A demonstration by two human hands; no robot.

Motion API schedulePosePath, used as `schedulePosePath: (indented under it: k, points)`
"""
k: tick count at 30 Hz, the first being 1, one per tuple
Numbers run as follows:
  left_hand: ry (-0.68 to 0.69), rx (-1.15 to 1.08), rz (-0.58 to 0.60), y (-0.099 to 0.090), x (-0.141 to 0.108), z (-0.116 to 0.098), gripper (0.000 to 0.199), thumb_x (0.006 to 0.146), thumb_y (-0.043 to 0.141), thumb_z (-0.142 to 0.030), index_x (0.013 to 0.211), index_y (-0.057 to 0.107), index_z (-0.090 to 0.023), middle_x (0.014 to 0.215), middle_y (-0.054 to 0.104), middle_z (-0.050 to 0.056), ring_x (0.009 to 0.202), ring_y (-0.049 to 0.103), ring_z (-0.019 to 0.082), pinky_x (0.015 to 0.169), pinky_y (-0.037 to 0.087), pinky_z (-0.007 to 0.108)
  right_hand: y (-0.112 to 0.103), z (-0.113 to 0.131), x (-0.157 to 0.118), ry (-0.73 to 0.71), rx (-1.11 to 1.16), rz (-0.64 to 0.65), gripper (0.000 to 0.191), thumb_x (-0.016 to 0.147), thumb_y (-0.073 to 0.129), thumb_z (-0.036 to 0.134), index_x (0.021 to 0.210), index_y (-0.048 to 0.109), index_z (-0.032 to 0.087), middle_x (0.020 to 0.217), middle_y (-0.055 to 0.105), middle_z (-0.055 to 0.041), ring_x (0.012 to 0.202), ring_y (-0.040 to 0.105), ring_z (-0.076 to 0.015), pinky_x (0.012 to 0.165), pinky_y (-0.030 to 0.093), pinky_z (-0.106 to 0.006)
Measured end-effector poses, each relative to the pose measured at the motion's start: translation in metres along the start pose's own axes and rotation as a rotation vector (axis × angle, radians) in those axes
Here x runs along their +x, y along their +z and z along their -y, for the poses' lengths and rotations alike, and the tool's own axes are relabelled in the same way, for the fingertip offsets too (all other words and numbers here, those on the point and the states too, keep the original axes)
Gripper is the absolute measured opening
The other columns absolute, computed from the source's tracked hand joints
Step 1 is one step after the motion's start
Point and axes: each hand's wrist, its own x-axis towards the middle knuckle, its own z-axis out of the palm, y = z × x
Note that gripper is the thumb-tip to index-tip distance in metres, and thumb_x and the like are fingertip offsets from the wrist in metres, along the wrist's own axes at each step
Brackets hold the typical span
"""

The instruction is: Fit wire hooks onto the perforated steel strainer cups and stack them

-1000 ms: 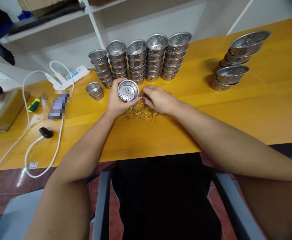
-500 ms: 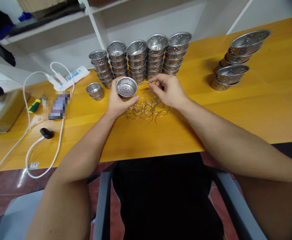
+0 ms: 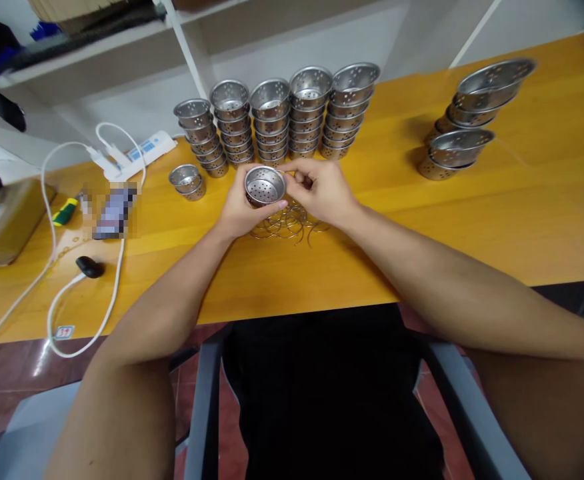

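A small perforated metal cup is gripped in my left hand, fingers wrapped round its side and thumb near the front. Its open top faces up toward me. My right hand is pinched right beside the cup's right rim; the thin curved wire it holds is now mostly hidden by the fingers. Beneath both hands a loose heap of curved metal wires lies on the wooden table, partly covered by them.
Several stacks of perforated cups stand in a row behind my hands. Two nested cups sit to the left, more stacks at the right. A power strip, phone, green-yellow tool and black mouse-like object lie left.
My left hand has brought the cup slightly right and nearer to me. My right hand has come left with the wire, from a short gap away up to the cup's rim.
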Motion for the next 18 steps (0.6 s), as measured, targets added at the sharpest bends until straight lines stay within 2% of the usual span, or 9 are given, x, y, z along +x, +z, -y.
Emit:
schedulePosePath:
  k: [7,13,18]
  points:
    - [-0.005,-0.016,0.072,0.005,-0.002,0.002,0.119,0.087,0.106,-0.097,0.171,0.05,-0.035,0.149,0.072,0.008,0.135,0.083,0.032,0.123,0.071,0.053,0.002,0.001,-0.001,0.062,-0.056,0.006,0.023,0.115,0.079,0.033,0.123,0.096,0.02,0.076,0.059,0.0007,0.075,0.05,-0.0187,0.078,0.046,-0.036]
    - [-0.015,-0.027,0.066,0.005,-0.001,-0.002,0.113,0.089,0.105,-0.097,0.167,0.051,-0.036,0.147,0.072,0.006,0.131,0.083,0.029,0.12,0.07,0.05,0.005,0.002,-0.001,0.083,-0.05,-0.021,0.023,0.113,0.077,0.036,0.119,0.093,0.021,0.075,0.055,0.0016,0.073,0.05,-0.0188,0.077,0.046,-0.037]
    - [-0.122,0.02,0.049,0.007,0.001,-0.02,0.119,0.081,0.107,-0.101,0.163,0.055,-0.033,0.145,0.074,0.008,0.134,0.084,0.033,0.122,0.07,0.053,0.008,0.003,-0.002,0.126,-0.064,-0.028,0.023,0.114,0.079,0.042,0.124,0.092,0.025,0.077,0.057,0.0003,0.075,0.055,-0.0227,0.081,0.054,-0.041]
